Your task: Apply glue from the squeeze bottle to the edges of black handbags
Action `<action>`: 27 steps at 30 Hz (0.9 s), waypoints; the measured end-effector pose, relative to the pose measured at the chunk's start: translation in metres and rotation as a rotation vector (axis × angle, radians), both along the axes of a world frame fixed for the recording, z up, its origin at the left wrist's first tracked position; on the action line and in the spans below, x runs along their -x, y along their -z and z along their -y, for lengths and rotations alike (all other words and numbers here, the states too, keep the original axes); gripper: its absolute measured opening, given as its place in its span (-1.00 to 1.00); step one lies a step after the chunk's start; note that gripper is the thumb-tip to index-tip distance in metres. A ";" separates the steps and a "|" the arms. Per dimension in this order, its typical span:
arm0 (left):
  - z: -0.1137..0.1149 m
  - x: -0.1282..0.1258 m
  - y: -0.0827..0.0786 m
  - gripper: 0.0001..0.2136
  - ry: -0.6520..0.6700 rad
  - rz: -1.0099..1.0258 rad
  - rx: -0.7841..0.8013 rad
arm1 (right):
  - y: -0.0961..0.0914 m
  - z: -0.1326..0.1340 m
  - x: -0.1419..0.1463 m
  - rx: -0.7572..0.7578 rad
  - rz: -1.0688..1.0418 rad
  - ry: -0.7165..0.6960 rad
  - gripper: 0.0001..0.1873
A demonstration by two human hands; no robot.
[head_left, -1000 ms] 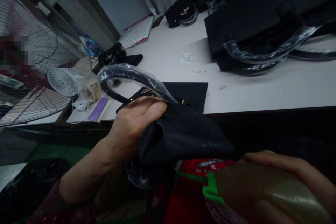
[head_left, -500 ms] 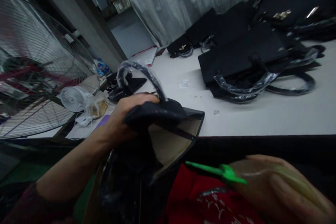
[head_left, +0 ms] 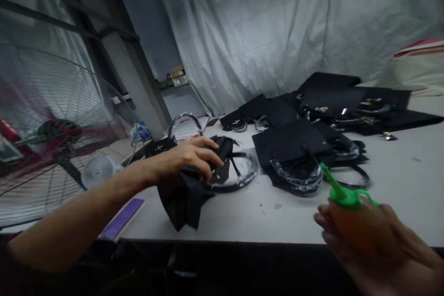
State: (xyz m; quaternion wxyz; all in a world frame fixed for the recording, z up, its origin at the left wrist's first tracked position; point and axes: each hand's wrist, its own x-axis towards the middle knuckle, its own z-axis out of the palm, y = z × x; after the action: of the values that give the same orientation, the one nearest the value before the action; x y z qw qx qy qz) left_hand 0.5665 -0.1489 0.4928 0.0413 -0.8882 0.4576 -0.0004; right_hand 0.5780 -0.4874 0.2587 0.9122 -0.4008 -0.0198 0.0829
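Observation:
My left hand [head_left: 194, 155] is closed over the top of a black handbag [head_left: 189, 194], its fingers curled on the bag's upper part. The bag is tilted at the table's near left, with plastic-wrapped loop handles [head_left: 251, 171] standing out on both sides. What my thumb does is hidden. At the lower right, my right hand [head_left: 391, 240] is wrapped round a squeeze bottle [head_left: 364, 226] with orange contents. Its green nozzle cap [head_left: 347, 196] points up and left, in front of another black handbag [head_left: 291, 145] lying on the table.
Several black bags [head_left: 333, 101] with metal clasps are heaped at the back of the white table [head_left: 239, 222]. To the left stand a large wire-caged fan [head_left: 62, 129] and a small white fan [head_left: 99, 171]. A purple strip [head_left: 123, 218] lies at the near edge.
My left hand has carried the handbag from the near edge over the table and turned it. My right hand has raised the squeeze bottle, nozzle now upward. The view has tilted up.

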 end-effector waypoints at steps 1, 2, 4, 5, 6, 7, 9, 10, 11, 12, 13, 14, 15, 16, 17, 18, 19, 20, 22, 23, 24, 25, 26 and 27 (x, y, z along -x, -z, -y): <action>0.002 0.007 0.007 -0.91 0.023 0.009 -0.039 | -0.016 -0.007 -0.005 -0.087 -0.094 0.053 -0.74; 0.004 0.014 0.014 -0.92 0.028 0.021 -0.065 | -0.030 -0.015 -0.010 -0.142 -0.141 0.027 -0.72; 0.009 0.028 0.024 -0.91 0.061 0.060 -0.091 | -0.051 -0.029 -0.022 -0.205 -0.140 -0.108 -0.66; 0.012 0.034 0.028 -0.91 0.078 0.088 -0.086 | -0.056 -0.036 -0.027 -0.224 -0.115 -0.172 -0.66; 0.014 0.039 0.032 -0.91 0.108 0.114 -0.082 | -0.058 -0.042 -0.033 -0.229 -0.096 -0.247 -0.66; 0.017 0.044 0.034 -0.92 0.143 0.141 -0.077 | -0.058 -0.049 -0.039 -0.228 -0.081 -0.313 -0.65; 0.022 0.051 0.039 -0.91 0.208 0.185 -0.064 | -0.055 -0.060 -0.049 -0.224 -0.071 -0.430 -0.62; 0.024 0.054 0.042 -0.89 0.221 0.202 -0.059 | -0.053 -0.065 -0.055 -0.227 -0.078 -0.477 -0.60; 0.026 0.056 0.044 -0.87 0.220 0.217 -0.050 | -0.052 -0.069 -0.060 -0.229 -0.091 -0.517 -0.59; 0.027 0.058 0.047 -0.86 0.205 0.229 -0.038 | -0.051 -0.071 -0.065 -0.227 -0.107 -0.546 -0.59; 0.028 0.060 0.049 -0.86 0.188 0.236 -0.026 | -0.052 -0.071 -0.070 -0.217 -0.123 -0.569 -0.61; 0.029 0.062 0.051 -0.87 0.180 0.239 -0.020 | -0.052 -0.070 -0.075 -0.193 -0.134 -0.578 -0.63; 0.030 0.064 0.052 -0.88 0.184 0.238 -0.020 | -0.053 -0.067 -0.079 -0.162 -0.136 -0.566 -0.67; 0.030 0.066 0.053 -0.89 0.194 0.232 -0.029 | -0.053 -0.063 -0.083 -0.132 -0.135 -0.537 -0.69; 0.031 0.067 0.054 -0.89 0.209 0.221 -0.048 | -0.053 -0.057 -0.087 -0.113 -0.135 -0.496 -0.69; 0.032 0.069 0.054 -0.89 0.225 0.205 -0.074 | -0.053 -0.052 -0.090 -0.112 -0.138 -0.451 -0.68; 0.034 0.071 0.054 -0.88 0.239 0.187 -0.105 | -0.052 -0.047 -0.092 -0.118 -0.148 -0.415 -0.65; 0.036 0.072 0.054 -0.87 0.247 0.168 -0.135 | -0.050 -0.044 -0.092 -0.128 -0.157 -0.396 -0.62; 0.040 0.075 0.055 -0.85 0.257 0.124 -0.180 | -0.044 -0.042 -0.090 -0.144 -0.166 -0.433 -0.57; 0.042 0.076 0.056 -0.85 0.260 0.106 -0.187 | -0.040 -0.043 -0.087 -0.142 -0.157 -0.480 -0.56; 0.043 0.077 0.057 -0.85 0.264 0.090 -0.186 | -0.036 -0.045 -0.083 -0.138 -0.144 -0.534 -0.56; 0.044 0.077 0.058 -0.85 0.271 0.079 -0.180 | -0.031 -0.049 -0.079 -0.138 -0.120 -0.584 -0.57; 0.044 0.077 0.059 -0.85 0.283 0.075 -0.171 | -0.028 -0.053 -0.074 -0.141 -0.091 -0.626 -0.58; 0.044 0.077 0.060 -0.85 0.299 0.077 -0.163 | -0.025 -0.057 -0.071 -0.143 -0.066 -0.655 -0.60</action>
State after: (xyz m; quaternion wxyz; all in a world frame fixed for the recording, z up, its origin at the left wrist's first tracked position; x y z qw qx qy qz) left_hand 0.4892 -0.1930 0.4323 0.1299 -0.8034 0.5811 -0.0034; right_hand 0.6490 -0.4309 0.2837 0.8630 -0.3055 -0.1238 0.3828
